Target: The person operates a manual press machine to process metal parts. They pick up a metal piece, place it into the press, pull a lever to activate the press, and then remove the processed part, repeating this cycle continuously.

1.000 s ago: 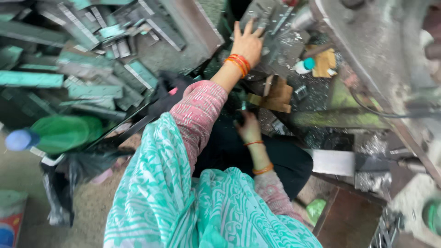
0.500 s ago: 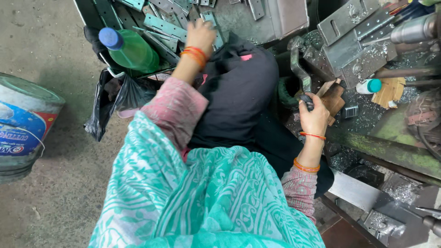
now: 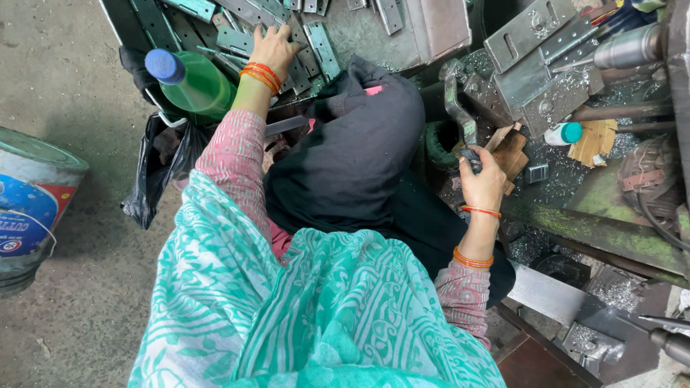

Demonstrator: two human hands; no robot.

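- Metal brackets [image 3: 287, 36] are heaped at the top left, flat grey pieces with slots, lying at many angles.
- Left hand [image 3: 273, 49] is laid on that heap, fingers spread and bent over one bracket; whether the piece is actually pinched cannot be told.
- Orange bangles [image 3: 260, 75] are worn on the left wrist, above a pink patterned sleeve [image 3: 230, 162].
- Right hand [image 3: 483, 183] is closed around the dark knob of a bent metal lever [image 3: 460, 115], fingers curled tight about it.
- Wooden blocks [image 3: 510, 147] are seen just beside the right hand, touching the lever's base area.
- A small white bottle [image 3: 562, 134] with a teal cap is lying near the blocks, among metal shavings.
- Punched plates [image 3: 539, 65] are stacked at the top right, well apart from the bracket heap.
- A green bottle [image 3: 190, 82] with a blue cap is set just beside the left forearm, above a black bag [image 3: 154, 172].
- A paint bucket [image 3: 32, 201] is stood on the floor at the far left.
- A black cloth [image 3: 359, 151] is spread over the lap between both arms, with a teal shawl [image 3: 309, 316] below it.
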